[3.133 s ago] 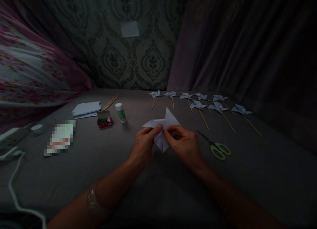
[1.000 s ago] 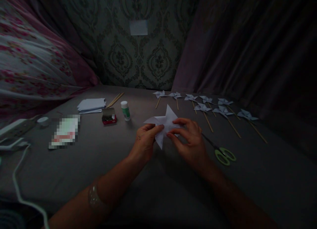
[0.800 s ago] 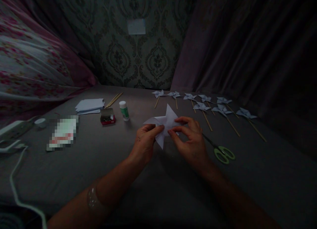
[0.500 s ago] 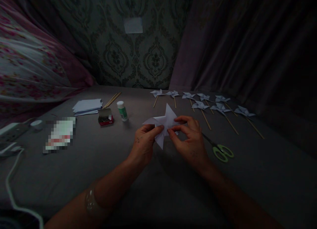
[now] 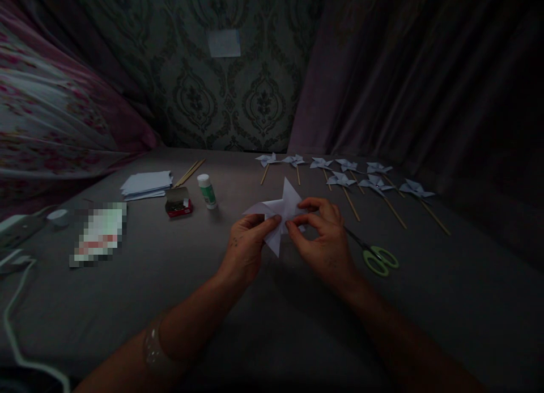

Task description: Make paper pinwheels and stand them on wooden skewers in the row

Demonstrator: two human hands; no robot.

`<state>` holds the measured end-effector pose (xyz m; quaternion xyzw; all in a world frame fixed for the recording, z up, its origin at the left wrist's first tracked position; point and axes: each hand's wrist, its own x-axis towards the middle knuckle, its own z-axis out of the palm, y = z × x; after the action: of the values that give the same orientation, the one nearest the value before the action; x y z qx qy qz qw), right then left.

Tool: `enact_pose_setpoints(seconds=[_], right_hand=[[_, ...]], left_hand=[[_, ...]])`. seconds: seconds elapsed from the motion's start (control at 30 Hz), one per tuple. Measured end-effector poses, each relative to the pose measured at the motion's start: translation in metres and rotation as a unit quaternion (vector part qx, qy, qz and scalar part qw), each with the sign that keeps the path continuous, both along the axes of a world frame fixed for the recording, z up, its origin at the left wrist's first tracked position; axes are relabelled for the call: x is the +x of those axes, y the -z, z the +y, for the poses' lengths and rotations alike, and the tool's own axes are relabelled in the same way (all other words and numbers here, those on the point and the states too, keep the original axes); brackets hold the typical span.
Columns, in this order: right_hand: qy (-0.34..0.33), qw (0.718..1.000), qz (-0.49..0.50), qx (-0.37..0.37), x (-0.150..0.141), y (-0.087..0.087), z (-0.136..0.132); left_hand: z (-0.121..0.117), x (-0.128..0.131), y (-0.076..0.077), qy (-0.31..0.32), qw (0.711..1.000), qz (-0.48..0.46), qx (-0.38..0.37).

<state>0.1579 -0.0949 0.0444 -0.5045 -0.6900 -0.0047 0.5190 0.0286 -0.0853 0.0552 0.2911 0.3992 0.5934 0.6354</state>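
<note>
A white paper pinwheel (image 5: pixel 290 200) is held up between both hands over the middle of the table, with no stick visible on it. My left hand (image 5: pixel 249 240) is closed on its left side, thumb pressed on the paper near the centre. From the right, my right hand (image 5: pixel 325 237) pinches with thumb and forefinger close to the pinwheel's middle; its other fingers curl behind the right blade. Whether a pin sits between the right fingertips is too small and dark to tell. Green-handled scissors (image 5: pixel 378 259) lie just right of my right hand, their blades partly hidden by it.
Several finished pinwheels on sticks (image 5: pixel 377 183) lie at the back right. On the left are a paper stack (image 5: pixel 147 183), loose wooden sticks (image 5: pixel 190 173), an open small red box (image 5: pixel 178 206), a glue stick (image 5: pixel 207 191), a blurred packet (image 5: pixel 100 234) and a power strip (image 5: pixel 19 228).
The camera view has shifted slightly, so the table things sit a little further left. Both hands keep their hold on the pinwheel; the right fingertips have moved slightly towards its centre.
</note>
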Motion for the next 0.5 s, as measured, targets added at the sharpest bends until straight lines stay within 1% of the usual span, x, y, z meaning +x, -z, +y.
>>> enact_pose_setpoints(seconds=[0.2,0.4,0.5], right_hand=[[-0.002,1.000,-0.005,-0.001,0.0014,0.0004,0.0009],[-0.005,1.000,-0.008,0.000,-0.0019,-0.0003,-0.0021],[-0.011,1.000,0.025,0.005,0.0016,-0.0021,0.0000]], left_hand=[[0.0005,0.0008,0.0016,0.001,1.000,-0.002,0.002],[0.0006,0.0014,0.0066,-0.002,1.000,0.006,0.017],[0.0025,-0.0005,0.0084,-0.010,1.000,0.008,0.018]])
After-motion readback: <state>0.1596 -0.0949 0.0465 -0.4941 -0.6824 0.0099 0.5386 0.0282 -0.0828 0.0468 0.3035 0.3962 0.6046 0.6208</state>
